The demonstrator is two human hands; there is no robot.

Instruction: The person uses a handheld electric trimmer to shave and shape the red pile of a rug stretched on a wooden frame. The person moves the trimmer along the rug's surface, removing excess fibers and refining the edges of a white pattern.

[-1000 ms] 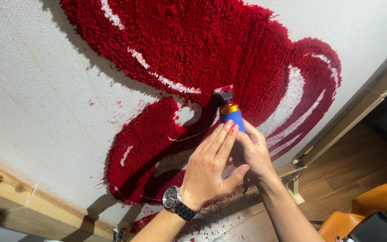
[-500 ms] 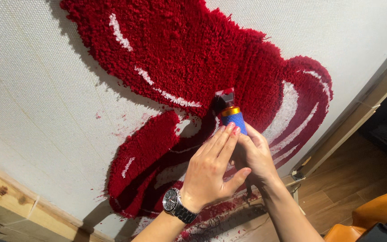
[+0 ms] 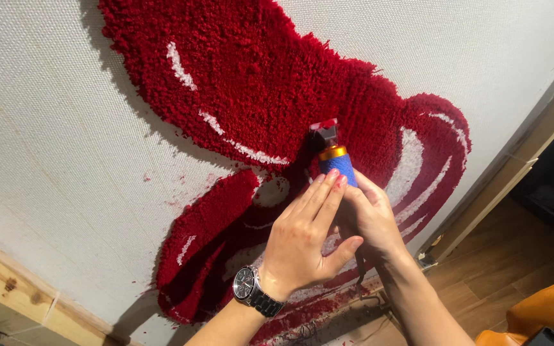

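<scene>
A red tufted rug design (image 3: 245, 83) with white accent lines fills the stretched white backing cloth (image 3: 52, 160). Both hands wrap a trimming tool with a blue grip and gold collar (image 3: 336, 165); its dark head presses into the red pile near the middle of the design. My right hand (image 3: 373, 218) grips the blue handle from below. My left hand (image 3: 306, 237), with a metal wristwatch (image 3: 254, 291), lies over the right hand with its fingertips on the handle.
A wooden frame rail (image 3: 14, 288) runs along the lower left and another (image 3: 514, 166) along the right edge of the cloth. Wooden floor (image 3: 514, 269) and an orange seat (image 3: 546, 314) show at lower right. Red yarn fluff lies below the design.
The view has shifted so the rug sits further right and lower. Both hands have kept their hold while the tool head moved a little along the red pile.
</scene>
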